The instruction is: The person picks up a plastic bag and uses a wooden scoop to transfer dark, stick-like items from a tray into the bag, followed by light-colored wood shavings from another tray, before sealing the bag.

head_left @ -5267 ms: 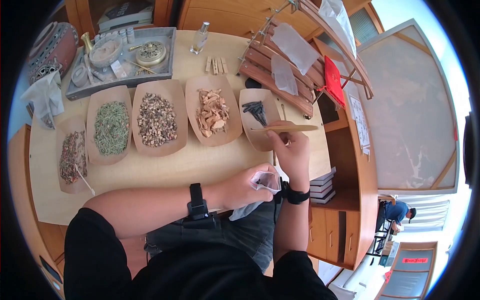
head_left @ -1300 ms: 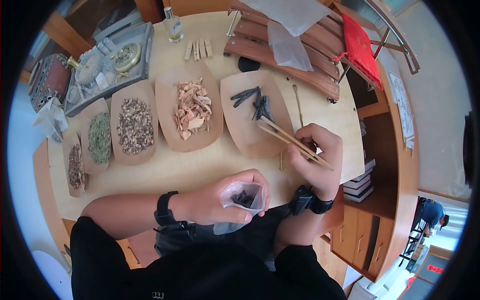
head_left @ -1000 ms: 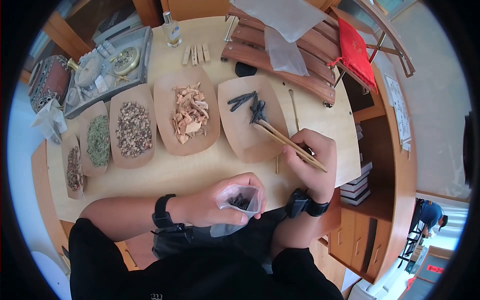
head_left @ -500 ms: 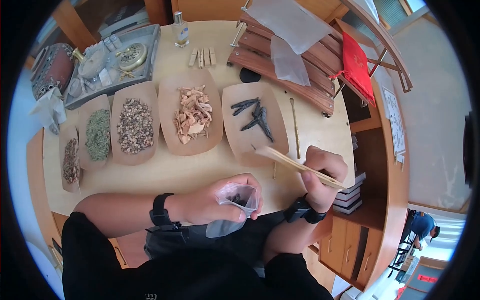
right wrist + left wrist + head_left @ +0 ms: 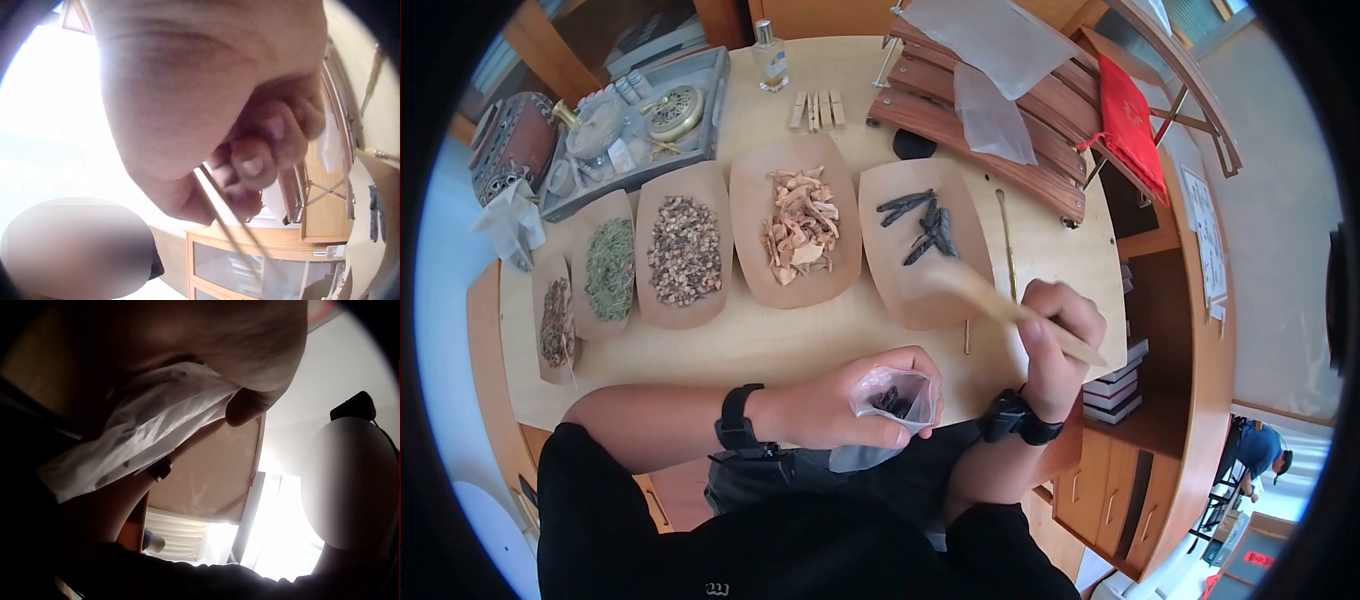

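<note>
My left hand grips a small translucent bag with its mouth facing up and several dark pieces inside. In the left wrist view the bag hangs below the palm. Wooden tweezers are pinched in my right hand; their blurred tips overlap the front part of a brown paper tray. Several black, stick-like pieces lie farther back in that tray. Two separate prongs of the tweezers show in the right wrist view.
More paper trays stand leftward, holding pale wood shavings, brown-grey bits, green herb and a reddish mix. Behind are a grey tray, glass bottle, clothespins and wooden rack. A thin gold-coloured stick lies rightward.
The tweezers' tips were among the black pieces a second ago, then drew back toward me; now they are over the tray's front. The black pieces lie differently. The left hand keeps holding the bag.
</note>
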The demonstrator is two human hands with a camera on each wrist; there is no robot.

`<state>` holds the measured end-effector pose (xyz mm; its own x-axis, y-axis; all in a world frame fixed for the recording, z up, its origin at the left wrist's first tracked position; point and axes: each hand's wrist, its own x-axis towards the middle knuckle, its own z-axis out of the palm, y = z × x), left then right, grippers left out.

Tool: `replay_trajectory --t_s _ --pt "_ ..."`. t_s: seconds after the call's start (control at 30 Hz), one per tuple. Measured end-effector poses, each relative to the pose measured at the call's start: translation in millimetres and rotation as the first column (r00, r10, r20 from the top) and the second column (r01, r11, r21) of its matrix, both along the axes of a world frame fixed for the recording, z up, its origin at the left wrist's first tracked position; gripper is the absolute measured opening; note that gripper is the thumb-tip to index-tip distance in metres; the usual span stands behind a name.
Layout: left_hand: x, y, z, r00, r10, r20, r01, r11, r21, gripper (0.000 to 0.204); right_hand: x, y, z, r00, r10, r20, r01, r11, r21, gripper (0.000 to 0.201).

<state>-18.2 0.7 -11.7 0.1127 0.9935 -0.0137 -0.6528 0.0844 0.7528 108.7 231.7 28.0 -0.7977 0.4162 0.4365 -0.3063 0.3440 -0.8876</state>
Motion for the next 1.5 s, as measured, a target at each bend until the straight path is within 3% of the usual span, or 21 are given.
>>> replay_trajectory --t_s 0.03,0.07,0.37,0.7,1.0,1.07,1.1,1.17,1.33,1.4,1.5 --pt "0.3 0.1 0.2 1.000 -0.003 0.001 0.003 1.000 0.001 0.047 0.7 -1.9 3.1 0.952 -0.255 0.171 0.241 0.966 0.098 0.026" --pt "0.6 0.1 0.7 1.000 -0.001 0.007 0.001 1.000 -0.001 0.043 -0.4 -4.8 5.8 0.914 -0.305 0.266 0.273 0.950 0.150 0.027" --pt "1.4 0.6 -0.6 1.000 0.000 0.007 0.000 1.000 0.015 0.041 -13.7 -21.8 12.7 0.798 -0.347 0.492 0.262 0.936 0.235 0.027" --pt "0.9 0.3 1.6 0.999 -0.014 0.042 0.015 1.000 -0.025 0.042 -16.0 -22.3 9.7 0.865 -0.283 0.414 0.172 0.943 0.285 0.030" --pt "0.1 1.5 2.8 0.997 0.008 0.074 -0.006 1.000 -0.029 0.040 -0.1 -9.3 12.6 0.898 -0.205 0.388 0.135 0.970 0.201 0.026" --pt "-0.4 1.4 2.7 0.996 0.018 0.086 -0.015 0.999 -0.036 0.039 6.4 -0.7 6.0 0.979 -0.082 0.185 0.079 0.997 0.023 0.030" --pt "-0.5 1.2 2.5 0.995 0.023 0.098 -0.018 0.999 -0.045 0.038 6.7 2.0 0.8 0.979 -0.077 0.186 0.074 0.997 0.024 0.030" --pt "-0.7 1.6 1.9 0.994 0.030 0.109 -0.025 0.999 -0.046 0.038 6.2 4.2 -6.5 0.993 0.078 -0.088 -0.094 0.978 -0.189 0.031" --pt "-3.2 1.5 -0.7 0.996 -0.005 0.086 0.009 0.999 -0.042 0.038 2.3 3.6 -1.5 0.970 0.211 -0.125 -0.232 0.954 -0.188 0.036" --pt "-0.1 0.2 0.7 0.994 0.063 0.084 -0.060 0.998 -0.035 0.040 2.3 10.6 -0.5 0.916 0.397 -0.055 -0.401 0.912 -0.086 0.034" --pt "0.0 0.4 1.0 0.996 0.050 0.078 -0.048 0.998 -0.033 0.042 0.2 13.9 -3.7 0.858 0.510 -0.060 -0.514 0.853 -0.094 0.033"
